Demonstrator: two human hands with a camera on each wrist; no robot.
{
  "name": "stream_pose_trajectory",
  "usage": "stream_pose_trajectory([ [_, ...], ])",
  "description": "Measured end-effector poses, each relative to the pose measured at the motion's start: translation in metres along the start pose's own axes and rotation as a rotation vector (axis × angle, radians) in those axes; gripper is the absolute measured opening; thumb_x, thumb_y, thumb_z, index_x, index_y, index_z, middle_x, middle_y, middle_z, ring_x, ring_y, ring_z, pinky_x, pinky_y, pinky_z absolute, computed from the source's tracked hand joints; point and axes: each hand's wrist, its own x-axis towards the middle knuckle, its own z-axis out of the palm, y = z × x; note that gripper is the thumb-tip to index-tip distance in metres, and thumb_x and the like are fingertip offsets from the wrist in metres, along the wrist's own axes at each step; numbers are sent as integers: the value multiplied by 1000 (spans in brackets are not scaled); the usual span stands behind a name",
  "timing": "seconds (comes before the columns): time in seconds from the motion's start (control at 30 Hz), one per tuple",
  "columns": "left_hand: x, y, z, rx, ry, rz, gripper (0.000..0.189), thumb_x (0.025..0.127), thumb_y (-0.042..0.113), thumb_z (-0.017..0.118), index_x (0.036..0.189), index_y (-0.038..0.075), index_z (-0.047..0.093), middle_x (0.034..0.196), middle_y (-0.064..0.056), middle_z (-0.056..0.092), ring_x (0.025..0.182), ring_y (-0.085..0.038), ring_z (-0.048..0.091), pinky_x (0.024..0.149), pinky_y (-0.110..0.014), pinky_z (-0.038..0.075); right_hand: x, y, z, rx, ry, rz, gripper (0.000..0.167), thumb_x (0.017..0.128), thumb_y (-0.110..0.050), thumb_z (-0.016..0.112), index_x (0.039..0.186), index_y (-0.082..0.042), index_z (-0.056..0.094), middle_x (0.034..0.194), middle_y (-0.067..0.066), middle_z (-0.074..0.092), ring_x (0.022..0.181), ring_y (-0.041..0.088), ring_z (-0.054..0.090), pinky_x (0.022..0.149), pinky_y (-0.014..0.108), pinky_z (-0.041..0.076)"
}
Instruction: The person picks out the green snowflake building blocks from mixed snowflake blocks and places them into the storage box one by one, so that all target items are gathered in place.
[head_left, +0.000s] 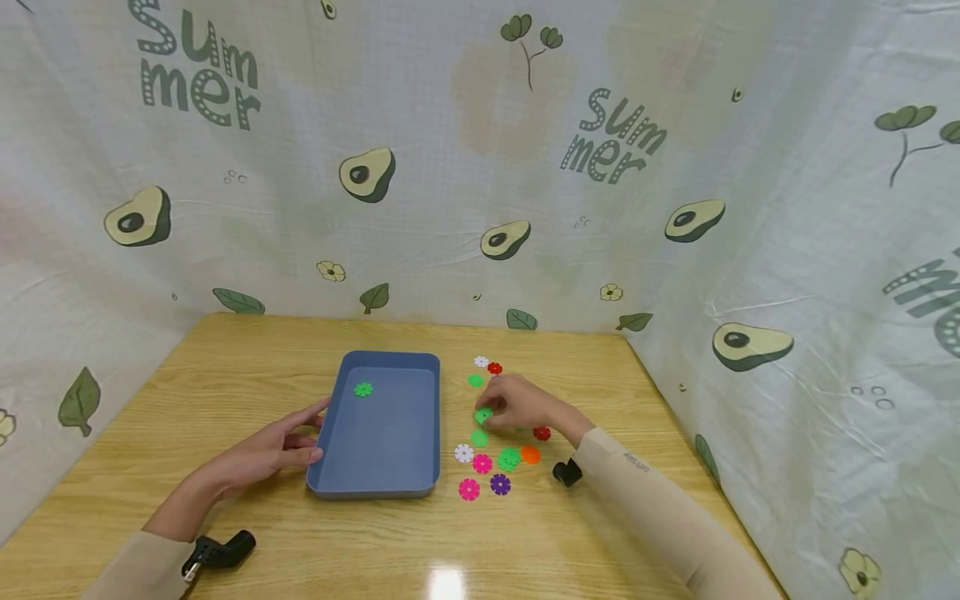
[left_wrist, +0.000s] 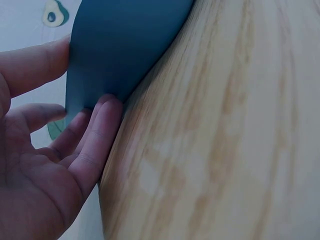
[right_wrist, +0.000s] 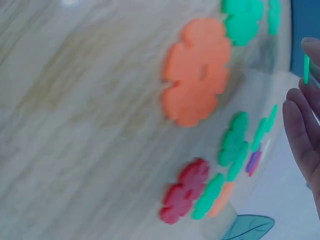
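A blue rectangular tray stands on the table, with one green flower-shaped disc lying inside towards its far left. Along the tray's left side, my left hand touches the outer wall with fairly straight fingers, as the left wrist view also shows. To the right of the tray, my right hand pinches a green notched plastic disc between thumb and fingers. In the right wrist view this held disc appears edge-on. My right hand covers part of the loose discs beneath it.
Loose discs lie right of the tray: white, pink, purple, orange, red and a few green. A patterned cloth hangs behind and beside the wooden table.
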Motion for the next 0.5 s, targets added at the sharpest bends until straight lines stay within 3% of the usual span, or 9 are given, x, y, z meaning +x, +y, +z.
stream_pose_trajectory([
  [0.17, 0, 1, 0, 3, 8, -6, 87, 107, 19, 67, 172, 10, 9, 159, -32, 26, 133, -42, 50, 94, -25, 52, 2, -8, -7, 14, 26, -26, 22, 94, -13, 82, 116, -9, 82, 102, 2, 73, 90, 16, 67, 83, 25, 58],
  [0.5, 0, 1, 0, 4, -1, 1, 87, 107, 18, 66, 172, 9, 8, 158, -33, 25, 133, -42, 50, 94, -25, 52, 11, -26, -15, 14, 79, -66, 21, 95, -15, 82, 115, -10, 82, 101, 3, 71, 86, 5, 65, 79, 19, 57],
])
